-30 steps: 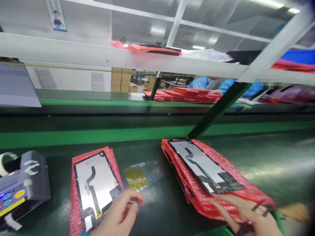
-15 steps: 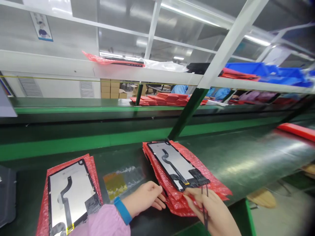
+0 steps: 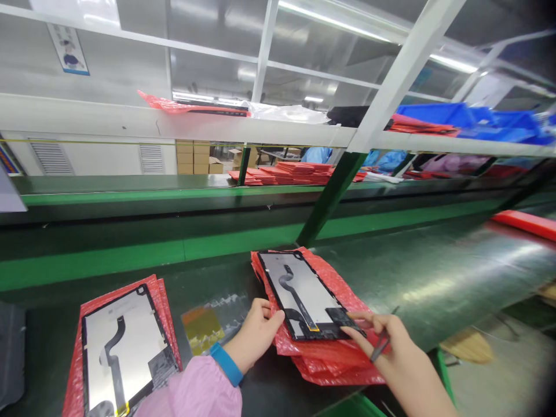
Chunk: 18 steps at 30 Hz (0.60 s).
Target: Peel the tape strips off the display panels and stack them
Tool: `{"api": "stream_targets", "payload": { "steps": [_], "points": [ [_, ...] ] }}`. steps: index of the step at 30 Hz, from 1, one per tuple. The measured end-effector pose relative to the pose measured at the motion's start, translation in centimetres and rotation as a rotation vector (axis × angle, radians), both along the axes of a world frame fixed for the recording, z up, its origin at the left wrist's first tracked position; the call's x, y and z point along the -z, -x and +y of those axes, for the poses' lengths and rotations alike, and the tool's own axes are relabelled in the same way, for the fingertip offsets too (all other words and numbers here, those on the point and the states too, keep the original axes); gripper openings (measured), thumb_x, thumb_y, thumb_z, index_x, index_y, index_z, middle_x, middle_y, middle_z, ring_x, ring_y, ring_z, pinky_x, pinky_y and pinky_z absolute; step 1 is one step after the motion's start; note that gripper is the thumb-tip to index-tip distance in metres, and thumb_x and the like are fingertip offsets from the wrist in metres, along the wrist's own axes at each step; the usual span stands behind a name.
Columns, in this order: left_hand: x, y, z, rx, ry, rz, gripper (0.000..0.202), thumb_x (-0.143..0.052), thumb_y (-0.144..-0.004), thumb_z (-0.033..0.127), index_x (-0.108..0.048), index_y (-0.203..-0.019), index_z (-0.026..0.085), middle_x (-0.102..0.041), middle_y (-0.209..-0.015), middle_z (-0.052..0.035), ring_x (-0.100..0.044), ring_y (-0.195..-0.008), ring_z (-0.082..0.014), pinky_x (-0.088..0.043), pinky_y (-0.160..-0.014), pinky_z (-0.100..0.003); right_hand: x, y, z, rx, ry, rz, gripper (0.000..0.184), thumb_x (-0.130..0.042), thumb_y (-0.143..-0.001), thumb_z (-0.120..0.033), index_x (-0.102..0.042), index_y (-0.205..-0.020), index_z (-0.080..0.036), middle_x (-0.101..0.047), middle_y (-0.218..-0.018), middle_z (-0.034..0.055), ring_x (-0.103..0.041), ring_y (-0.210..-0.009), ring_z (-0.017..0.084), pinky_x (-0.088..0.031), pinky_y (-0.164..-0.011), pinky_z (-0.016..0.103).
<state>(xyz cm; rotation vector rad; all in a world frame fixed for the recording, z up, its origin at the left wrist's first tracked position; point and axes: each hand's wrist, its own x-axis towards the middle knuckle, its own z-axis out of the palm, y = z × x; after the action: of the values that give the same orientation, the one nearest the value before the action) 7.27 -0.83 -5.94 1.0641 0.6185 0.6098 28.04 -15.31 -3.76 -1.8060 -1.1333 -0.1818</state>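
Head cam faces fwd & down across bench (image 3: 434, 278), L grip (image 3: 256, 333) & R grip (image 3: 386, 341) close.

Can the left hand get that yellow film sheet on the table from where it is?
Probably yes. The left hand is right beside the yellow film sheet, and nothing seems to cover the sheet. It would just have to turn away from the display panel's edge.
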Motion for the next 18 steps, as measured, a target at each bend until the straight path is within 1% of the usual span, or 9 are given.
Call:
{"api": "stream_targets", "payload": {
  "steps": [2, 4, 6, 8, 9, 11, 14, 16, 18],
  "points": [
    [-0.6, 0.9, 0.6, -0.048, -0.065, 0.024, 0.035, -0.079, -0.08, 0.032, -0.052, -0.097, 0.018, -0.054, -0.079, 0.004, -0.054, -0.068, -0.01, -0.044, -0.066, -0.022, 0.0, -2.7, -1.0, 0.046, 0.024, 0.001, 0.061, -0.077, -0.062, -0.073, -0.036, -0.073, -0.03, -0.077, -0.089, 0.0119, -0.075, -0.08, 0.034, -0.059, -0.071, 0.048],
    [-1.3, 1.5, 1.2, -0.036, -0.105, 0.033, 0.028, -0.076, -0.083, 0.028, -0.054, -0.097, 0.018, -0.054, -0.076, 0.0049, -0.052, -0.063, -0.0088, -0.042, -0.063, -0.021, 0.5, -4.4, -2.0, 0.07, 0.068, 0.065, 0.062, -0.081, -0.058, -0.07, -0.037, -0.076, -0.03, -0.077, -0.087, 0.0096, -0.075, -0.078, 0.033, -0.059, -0.067, 0.046],
    [-1.8, 1.5, 1.7, 0.022, -0.112, 0.05, 0.023, -0.071, -0.087, 0.029, -0.054, -0.097, 0.017, -0.058, -0.073, 0.0037, -0.055, -0.058, -0.0096, -0.043, -0.059, -0.022, 1.2, -4.9, -2.4, 0.105, 0.083, 0.117, 0.064, -0.082, -0.055, -0.07, -0.037, -0.075, -0.03, -0.074, -0.076, 0.0058, -0.073, -0.07, 0.032, -0.056, -0.059, 0.041],
    [-2.0, 0.9, 1.9, 0.101, -0.094, 0.091, 0.02, -0.069, -0.09, 0.03, -0.054, -0.095, 0.016, -0.06, -0.066, 0.0036, -0.057, -0.052, -0.0108, -0.044, -0.055, -0.023, 1.4, -4.4, -2.2, 0.114, 0.07, 0.146, 0.065, -0.08, -0.054, -0.074, -0.035, -0.072, -0.03, -0.068, -0.064, 0.0022, -0.071, -0.064, 0.03, -0.053, -0.055, 0.037],
    [-2.0, 0.4, 1.9, 0.138, -0.08, 0.116, 0.019, -0.068, -0.091, 0.029, -0.054, -0.093, 0.016, -0.06, -0.062, 0.0043, -0.057, -0.048, -0.011, -0.044, -0.053, -0.023, 1.3, -4.0, -1.8, 0.095, 0.054, 0.167, 0.066, -0.078, -0.055, -0.076, -0.034, -0.071, -0.029, -0.065, -0.061, 0.0006, -0.07, -0.062, 0.028, -0.052, -0.055, 0.036],
    [-2.0, -0.6, 1.9, 0.184, -0.052, 0.16, 0.018, -0.067, -0.093, 0.028, -0.055, -0.089, 0.015, -0.059, -0.06, 0.0056, -0.055, -0.045, -0.0101, -0.044, -0.049, -0.022, 0.7, -2.9, -0.9, 0.032, 0.022, 0.223, 0.067, -0.075, -0.058, -0.08, -0.034, -0.069, -0.028, -0.062, -0.059, -0.0016, -0.068, -0.06, 0.023, -0.052, -0.057, 0.033],
    [-2.6, -1.6, 2.0, 0.165, -0.012, 0.158, 0.014, -0.062, -0.097, 0.026, -0.054, -0.093, 0.015, -0.06, -0.066, 0.005, -0.056, -0.048, -0.0087, -0.046, -0.047, -0.02, -1.0, -1.5, 0.6, -0.016, -0.039, 0.285, 0.066, -0.074, -0.062, -0.08, -0.036, -0.072, -0.027, -0.066, -0.067, -0.001, -0.065, -0.064, 0.019, -0.053, -0.065, 0.032],
    [-3.5, -1.3, 2.3, 0.115, 0.013, 0.115, 0.015, -0.058, -0.099, 0.029, -0.05, -0.097, 0.016, -0.06, -0.071, 0.0037, -0.058, -0.05, -0.0089, -0.047, -0.047, -0.02, -2.3, -0.8, 1.4, 0.001, -0.104, 0.289, 0.065, -0.075, -0.062, -0.079, -0.038, -0.076, -0.027, -0.068, -0.074, -0.0002, -0.064, -0.067, 0.019, -0.052, -0.066, 0.032],
    [-4.7, 0.3, 2.8, 0.06, 0.025, 0.055, 0.023, -0.06, -0.095, 0.036, -0.046, -0.095, 0.018, -0.061, -0.075, 0.0019, -0.061, -0.054, -0.0098, -0.05, -0.048, -0.02, -3.6, 0.0, 2.1, 0.032, -0.198, 0.28, 0.064, -0.074, -0.064, -0.078, -0.038, -0.079, -0.028, -0.067, -0.077, -0.0003, -0.061, -0.068, 0.019, -0.049, -0.065, 0.033]
  ]
}}
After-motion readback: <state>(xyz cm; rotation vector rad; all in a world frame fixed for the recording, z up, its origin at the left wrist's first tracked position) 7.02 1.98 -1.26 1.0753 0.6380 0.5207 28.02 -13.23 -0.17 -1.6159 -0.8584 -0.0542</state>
